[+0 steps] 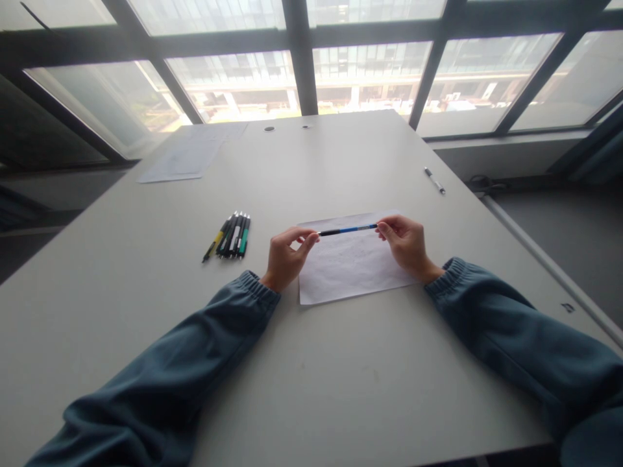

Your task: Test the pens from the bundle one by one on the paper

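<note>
A blue and black pen point(348, 229) is stretched level between my two hands, above a white sheet of paper point(350, 269). My left hand point(288, 256) pinches its black end with the silvery tip between thumb and finger. At the other end, my right hand point(405, 245) pinches the pen's dark end the same way. The paper lies flat and slightly creased on the table, partly covered by the right hand and wrist. To the left of my left hand lies a bunch of several pens point(233, 235), black, green and yellow, side by side.
The white table point(341, 363) reaches to the windows. One pen point(434, 180) lies alone near the right edge. More paper point(180, 155) lies at the far left. Two round fittings sit at the far edge, and a small dark mark is at the right edge.
</note>
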The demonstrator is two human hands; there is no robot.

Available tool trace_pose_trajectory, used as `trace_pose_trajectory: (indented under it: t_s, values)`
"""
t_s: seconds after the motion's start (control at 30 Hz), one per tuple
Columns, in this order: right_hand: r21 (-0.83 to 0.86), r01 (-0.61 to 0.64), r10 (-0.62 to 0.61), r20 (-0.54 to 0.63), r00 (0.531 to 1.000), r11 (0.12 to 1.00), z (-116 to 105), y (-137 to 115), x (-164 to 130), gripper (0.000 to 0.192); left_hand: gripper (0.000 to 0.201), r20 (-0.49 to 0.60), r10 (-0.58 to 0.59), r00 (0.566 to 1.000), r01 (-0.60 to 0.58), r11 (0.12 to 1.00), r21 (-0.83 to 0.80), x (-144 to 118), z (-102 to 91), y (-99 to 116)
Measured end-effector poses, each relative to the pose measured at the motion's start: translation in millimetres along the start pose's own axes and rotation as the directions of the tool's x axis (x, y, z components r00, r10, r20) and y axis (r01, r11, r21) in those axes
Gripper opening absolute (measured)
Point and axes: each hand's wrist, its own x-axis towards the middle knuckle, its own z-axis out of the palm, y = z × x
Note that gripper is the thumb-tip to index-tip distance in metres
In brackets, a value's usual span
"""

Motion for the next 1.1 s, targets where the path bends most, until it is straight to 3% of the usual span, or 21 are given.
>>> trace_pose_trajectory:
  t_s: [1.1]
  values:
    - [-0.021, -0.006, 0.006, 0.009, 1.000, 1.000, -0.3, -1.1, -0.3, 0.028, 0.027, 0.017, -0.013, 1.000, 0.013, 1.000, 0.012, 0.6, -0.9, 2.3]
